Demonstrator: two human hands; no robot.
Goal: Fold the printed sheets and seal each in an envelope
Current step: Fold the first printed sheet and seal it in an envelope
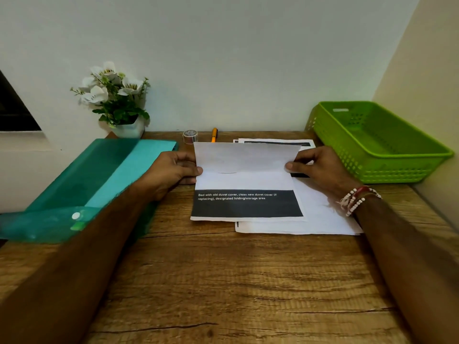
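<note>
Printed sheet (244,181) | "Bed with old duvet cover" | left hand (173,171), right hand (316,165) pinch edges

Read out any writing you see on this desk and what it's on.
"Bed with old duvet cover, clean new duvet cover (if replacing), designated folding/storage area": dark band of the sheet being folded.
The stack of sheets underneath: nothing readable.

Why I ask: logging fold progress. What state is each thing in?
Printed sheet: top part folded over, lower print showing.
Left hand: pinches sheet's left edge.
Right hand: pinches sheet's right edge.
Sheet stack: flat, unfolded, beneath.
Green basket: upright.
Teal folder: lying flat.
Pen: lying untouched.
Tape roll: untouched.
</note>
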